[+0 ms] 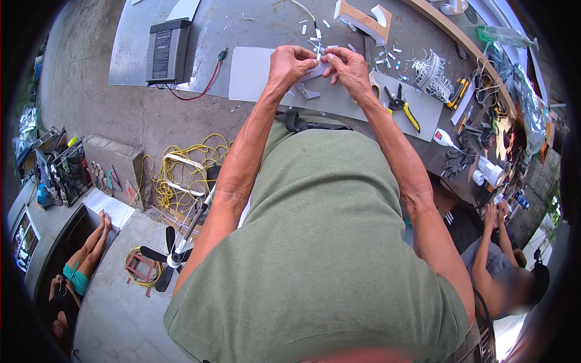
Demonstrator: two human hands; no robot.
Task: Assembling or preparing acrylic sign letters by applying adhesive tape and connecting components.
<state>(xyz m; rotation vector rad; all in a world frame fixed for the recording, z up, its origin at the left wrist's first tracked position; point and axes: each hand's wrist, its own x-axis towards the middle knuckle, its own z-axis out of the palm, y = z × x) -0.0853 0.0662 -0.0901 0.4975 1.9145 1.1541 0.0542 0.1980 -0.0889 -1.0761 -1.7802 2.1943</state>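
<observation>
My left hand [292, 65] and my right hand [347, 71] meet over the grey metal table, thumbs and fingertips pinched close together. Between them shows a small white and light-blue piece [319, 55], too small to name. Just beyond the fingertips ends a white cable with a dark tip [317, 32]; I cannot tell whether it joins the piece. Under my hands lies a white curved plastic part [307, 91]. To the right of my right wrist rest yellow-and-black wire strippers [403, 106], with scissors [375, 85] partly hidden by the wrist.
A grey power supply box [169, 53] with a red lead stands at the table's left. Toward the right lie a tangled white coil [433, 75] and a white glue bottle [445, 138]. Yellow cord [181, 175] covers floor at left. Another person's hands [496, 213] are at right.
</observation>
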